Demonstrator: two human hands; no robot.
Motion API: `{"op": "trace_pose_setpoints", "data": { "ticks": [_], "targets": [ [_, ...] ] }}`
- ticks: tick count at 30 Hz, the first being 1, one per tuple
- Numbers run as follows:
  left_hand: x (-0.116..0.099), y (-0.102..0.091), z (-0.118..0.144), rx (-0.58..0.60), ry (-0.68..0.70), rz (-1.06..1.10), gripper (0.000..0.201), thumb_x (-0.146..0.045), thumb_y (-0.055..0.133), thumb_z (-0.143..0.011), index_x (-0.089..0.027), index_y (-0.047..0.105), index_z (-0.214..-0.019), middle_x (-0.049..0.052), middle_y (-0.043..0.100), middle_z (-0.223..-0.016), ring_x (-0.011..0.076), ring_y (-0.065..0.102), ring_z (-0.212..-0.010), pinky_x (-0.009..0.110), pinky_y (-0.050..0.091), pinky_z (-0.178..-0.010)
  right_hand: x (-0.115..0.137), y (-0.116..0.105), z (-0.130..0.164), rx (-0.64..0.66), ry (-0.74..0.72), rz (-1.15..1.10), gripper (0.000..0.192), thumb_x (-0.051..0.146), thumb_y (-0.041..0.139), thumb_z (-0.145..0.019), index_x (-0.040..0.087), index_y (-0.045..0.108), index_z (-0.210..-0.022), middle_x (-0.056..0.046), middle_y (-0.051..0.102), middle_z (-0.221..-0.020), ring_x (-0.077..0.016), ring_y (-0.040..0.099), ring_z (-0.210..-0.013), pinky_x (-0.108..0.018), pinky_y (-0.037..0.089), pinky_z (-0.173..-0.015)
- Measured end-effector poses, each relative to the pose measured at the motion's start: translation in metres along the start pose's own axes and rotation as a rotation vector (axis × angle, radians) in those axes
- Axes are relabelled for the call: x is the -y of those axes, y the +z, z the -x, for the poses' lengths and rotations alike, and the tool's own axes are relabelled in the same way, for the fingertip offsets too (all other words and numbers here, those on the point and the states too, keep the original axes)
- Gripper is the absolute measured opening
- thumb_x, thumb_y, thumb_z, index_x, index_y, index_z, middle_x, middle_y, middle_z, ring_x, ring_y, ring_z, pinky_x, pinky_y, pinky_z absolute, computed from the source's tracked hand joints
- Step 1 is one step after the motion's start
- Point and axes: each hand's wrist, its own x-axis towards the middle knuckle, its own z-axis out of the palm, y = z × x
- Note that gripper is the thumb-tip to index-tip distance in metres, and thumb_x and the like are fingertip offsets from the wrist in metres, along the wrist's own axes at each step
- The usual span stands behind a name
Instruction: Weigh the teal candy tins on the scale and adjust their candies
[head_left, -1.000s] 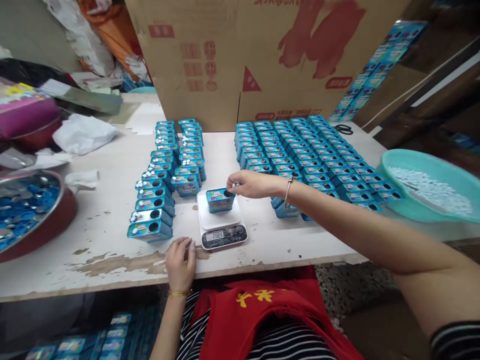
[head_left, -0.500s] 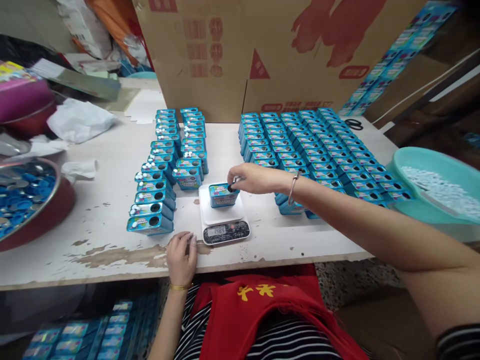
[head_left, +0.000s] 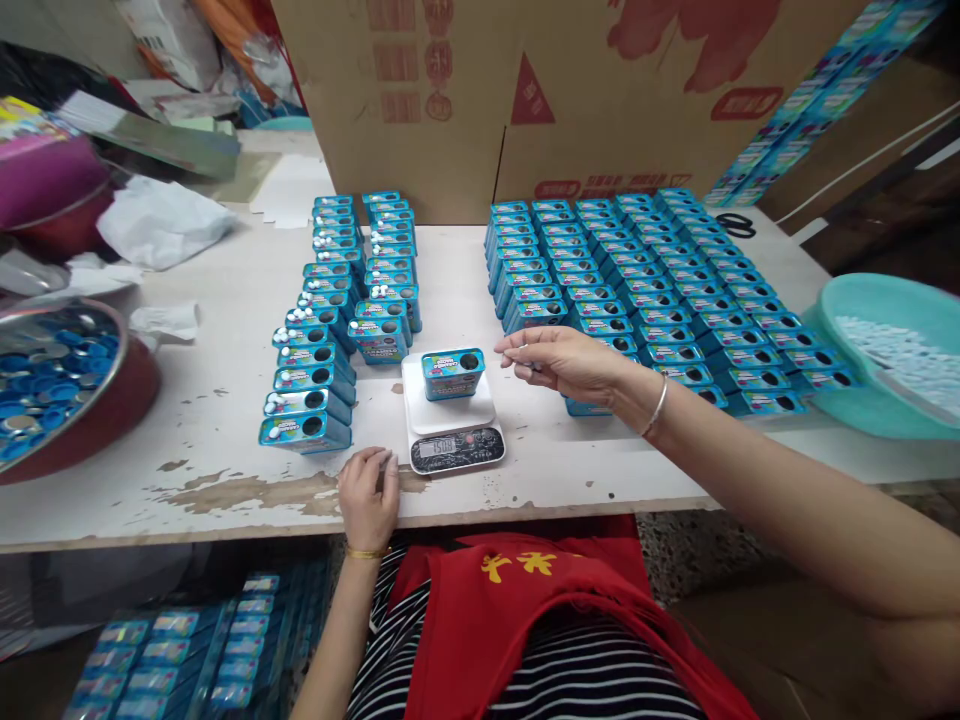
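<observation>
A blue tin with a round hole in its top stands upright on a white digital scale. The lit display appears to read about 150.8. Just right of the tin, apart from it, hovers my right hand, its fingers curled around what look like a few small white candies, mostly hidden. My left hand rests at the table's front edge below the scale, loosely bent, thumb apart, holding nothing. Left of the scale, two columns of blue tins stand, many with white candies on their tops.
Several rows of blue tins fill the right side. Beyond them stands a turquoise basin of white candies. A red bowl of blue caps is at left. A large cardboard box closes off the back; scissors handles lie beside it.
My right hand has drawn back from the tin's hole to the right. The scale reading has risen from about 148.4. The left hand stays at the table edge.
</observation>
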Motion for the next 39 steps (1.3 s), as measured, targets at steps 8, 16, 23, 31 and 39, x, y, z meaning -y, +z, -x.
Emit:
{"op": "trace_pose_setpoints", "data": {
  "ticks": [8,16,23,31,39],
  "targets": [
    [0.000,-0.001,-0.001,0.009,0.002,0.002,0.014,-0.026,0.053,-0.089,-0.016,0.062,-0.092,0.007,0.061,-0.093,0.0186,0.057,-0.090,0.034,0.044,-0.083,0.009,0.034,-0.007,0.083,-0.104,0.061,0.015,0.001,0.053,-0.081,0.011,0.064,-0.084,-0.002,0.062,-0.069,-0.0030,0.047,-0.050,-0.013,0.037,-0.045],
    [0.002,-0.001,-0.002,-0.008,0.011,-0.003,0.014,-0.027,0.052,-0.089,-0.017,0.062,-0.093,0.007,0.062,-0.092,0.0188,0.057,-0.090,0.034,0.044,-0.084,0.004,0.037,-0.023,0.197,-0.156,0.166,0.017,0.008,0.059,-0.081,0.010,0.066,-0.096,-0.005,0.065,-0.077,-0.0034,0.042,-0.049,-0.017,0.030,-0.045],
    [0.001,-0.001,-0.002,0.008,-0.012,0.001,0.015,-0.027,0.052,-0.089,-0.017,0.062,-0.092,0.007,0.062,-0.092,0.0187,0.057,-0.091,0.035,0.044,-0.084,0.005,0.033,-0.021,0.212,-0.184,0.208,0.022,0.010,0.058,-0.081,0.009,0.065,-0.103,-0.001,0.060,-0.066,-0.0049,0.044,-0.051,-0.018,0.032,-0.047],
    [0.001,0.000,-0.002,0.016,-0.017,-0.009,0.014,-0.027,0.052,-0.089,-0.017,0.062,-0.092,0.007,0.062,-0.093,0.0195,0.057,-0.092,0.036,0.044,-0.085,0.007,0.035,-0.018,0.143,-0.278,0.373,0.023,0.010,0.060,-0.077,0.011,0.069,-0.097,-0.003,0.063,-0.071,-0.0054,0.045,-0.051,-0.020,0.039,-0.050],
    [0.001,0.000,-0.003,0.019,-0.001,-0.013,0.014,-0.026,0.053,-0.089,-0.017,0.062,-0.092,0.007,0.062,-0.093,0.0188,0.057,-0.091,0.035,0.044,-0.084,0.009,0.034,-0.014,0.154,-0.313,0.420,0.025,0.005,0.057,-0.074,0.011,0.070,-0.094,0.002,0.060,-0.062,-0.0057,0.047,-0.051,-0.019,0.039,-0.050]
  ]
}}
